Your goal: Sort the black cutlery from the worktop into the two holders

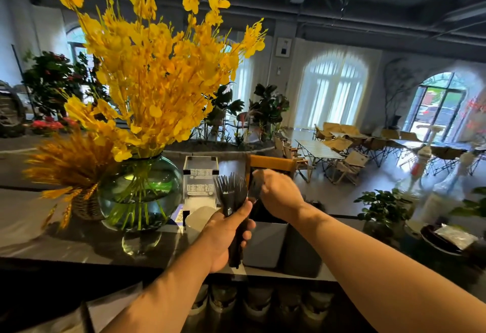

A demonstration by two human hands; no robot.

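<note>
Beside holders (pixel 265 246), left hand (pixel 226 238) gripping forks (pixel 231 190)

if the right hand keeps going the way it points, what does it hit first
Most likely the wooden handle just beyond the right hand, though depth is unclear and it could pass below it.

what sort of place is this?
Probably a café or similar venue: folding chairs and tables fill the hall, a printed acrylic sign stands on the worktop, pump bottles at right.
</note>
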